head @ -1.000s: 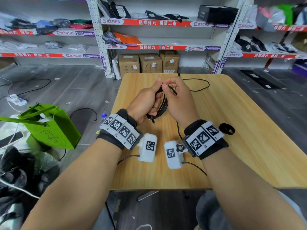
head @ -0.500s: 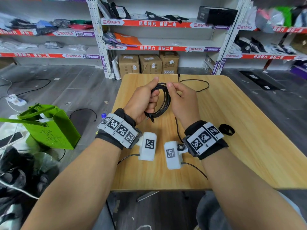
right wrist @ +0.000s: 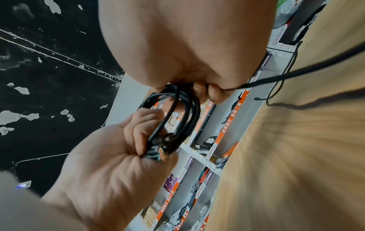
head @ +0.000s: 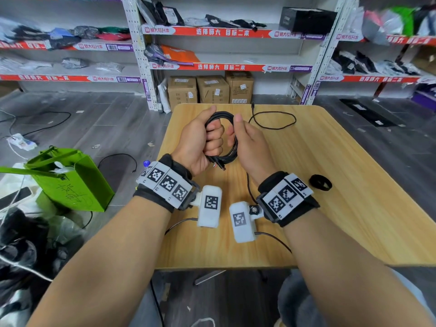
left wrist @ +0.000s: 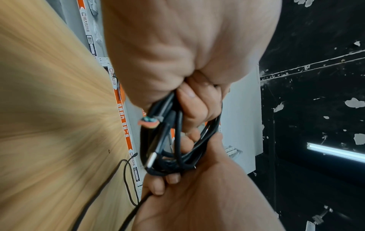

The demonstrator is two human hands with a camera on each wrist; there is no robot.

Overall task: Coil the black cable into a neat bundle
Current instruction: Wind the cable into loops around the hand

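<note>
On the left, my left hand (head: 200, 140) is closed in a fist round the near side of the black cable (head: 221, 115), which already stands as several stacked loops held up above the wooden table (head: 354, 185). One plug end sticks out below that fist, by the heel of the palm. The cable looks light and limp, so I judge the loops will spring apart if I slacken the fist; the hold belongs where all the strands cross, and that is where I have it. Moving right, my right hand (head: 247, 140) has its fingers curled over the far side of the loops, and the right wrist view shows the free strand running out from between those fingertips. I'd let that strand slide through a loose pinch, not clamp it, since the jacket seems smooth. Further right, the uncoiled tail (head: 273, 119) lies in a loose curve on the table, its plug near the far edge. A small black ring (head: 320, 182) lies beside my right wrist.
</note>
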